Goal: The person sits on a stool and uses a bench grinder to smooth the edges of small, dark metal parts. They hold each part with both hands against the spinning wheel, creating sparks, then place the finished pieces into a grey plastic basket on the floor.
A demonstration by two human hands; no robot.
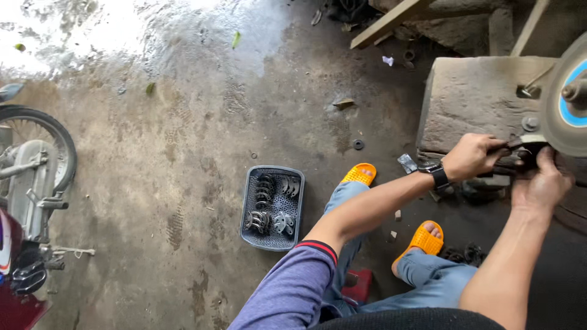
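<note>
My left hand (469, 156) was closed around a dark metal workpiece (512, 160), thumb on top. My right hand (542, 181) gripped the same piece from below, fingers curled up against it. Both hands pressed the piece to the lower rim of a round grey grinding wheel with a blue centre (565, 104); the right frame edge cut that wheel off. The piece's shape was mostly hidden by my fingers. A black wristwatch (438, 176) sat on my left wrist.

Behind the wheel stood a rough grey stone block (474, 101), close against my hands, leaving little room on that side. Below, my feet in orange slotted sandals (359, 174) rested on the stained concrete floor (183, 153). Just beside the left sandal lay a grey perforated plastic basket (252, 183) holding curved metal parts (265, 190); their exact form was hard to make out. The floor beyond was open up to a parked motorcycle (30, 183) cut off at the left edge.
</note>
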